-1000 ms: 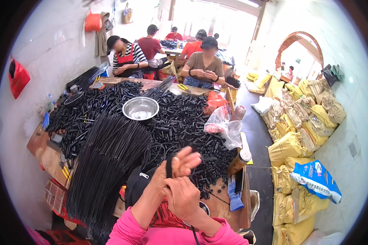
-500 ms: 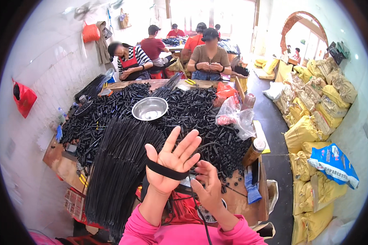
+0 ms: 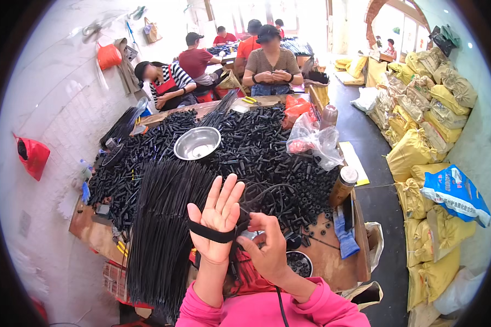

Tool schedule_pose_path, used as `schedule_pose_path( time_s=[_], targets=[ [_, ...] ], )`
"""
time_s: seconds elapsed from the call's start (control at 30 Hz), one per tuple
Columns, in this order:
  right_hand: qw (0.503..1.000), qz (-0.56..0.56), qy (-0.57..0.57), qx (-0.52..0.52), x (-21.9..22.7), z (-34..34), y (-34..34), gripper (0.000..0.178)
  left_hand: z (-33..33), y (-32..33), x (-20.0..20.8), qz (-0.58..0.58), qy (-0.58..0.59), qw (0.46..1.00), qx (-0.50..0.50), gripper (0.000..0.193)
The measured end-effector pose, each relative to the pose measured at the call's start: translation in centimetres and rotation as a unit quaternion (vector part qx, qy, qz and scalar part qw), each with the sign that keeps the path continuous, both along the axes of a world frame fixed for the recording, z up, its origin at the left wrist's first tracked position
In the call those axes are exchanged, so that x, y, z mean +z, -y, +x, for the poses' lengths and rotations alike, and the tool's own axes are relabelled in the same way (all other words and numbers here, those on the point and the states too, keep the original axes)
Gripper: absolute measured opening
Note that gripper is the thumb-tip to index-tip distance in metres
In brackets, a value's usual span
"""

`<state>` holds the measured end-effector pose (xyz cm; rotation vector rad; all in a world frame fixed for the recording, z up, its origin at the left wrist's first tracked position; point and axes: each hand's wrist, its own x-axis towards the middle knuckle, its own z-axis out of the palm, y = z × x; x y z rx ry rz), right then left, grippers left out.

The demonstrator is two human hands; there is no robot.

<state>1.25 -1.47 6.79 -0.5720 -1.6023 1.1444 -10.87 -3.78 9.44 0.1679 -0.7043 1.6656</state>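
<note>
My left hand (image 3: 222, 210) is held palm up over the near edge of the worktable, its fingers stretched out. Around that palm runs a black strap (image 3: 211, 232). Close on its right, my right hand (image 3: 268, 250) has curled fingers, their tips beside the strap and a dark item at the back of the left hand. What those fingertips grip, if anything, I cannot make out. A black cable (image 3: 281, 308) hangs below the right wrist. Left of my hands lies a big bundle of thin black rods (image 3: 166, 218). Behind them spread heaps of small black tubular parts (image 3: 251, 133).
A metal bowl (image 3: 197, 143) sits on the heap. On the right stand a brown jar (image 3: 342, 188), a clear plastic bag (image 3: 313, 139) and a blue glove (image 3: 345, 234). Yellow sacks (image 3: 409, 155) line the right wall. Across the table, a person (image 3: 273, 62) works with both hands.
My right hand has drawn up against the left hand's edge and its fingers have curled more. My left fingers have come closer together. The whole view has shifted slightly.
</note>
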Motion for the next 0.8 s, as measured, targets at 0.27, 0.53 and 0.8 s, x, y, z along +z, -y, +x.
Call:
schedule_pose_path(
  time_s=[0.27, 0.53, 0.8],
  targets=[
    [0.972, 0.224, 0.035, -0.064, 0.0, 0.1, -1.2, 0.022, 0.1, 0.3, -0.3, -0.013, -0.001, 1.0, 0.003, 0.073],
    [0.951, 0.082, 0.135, 0.265, -0.2, 1.4, -0.7, 0.023, -3.9, -3.1, -3.8, -0.117, -0.216, 0.954, 0.174, 0.088],
    [0.918, 0.055, 0.116, 0.376, -0.5, 1.1, -1.5, 0.024, -5.5, -5.5, -3.5, -0.134, -0.311, 0.931, 0.134, 0.106]
  ],
)
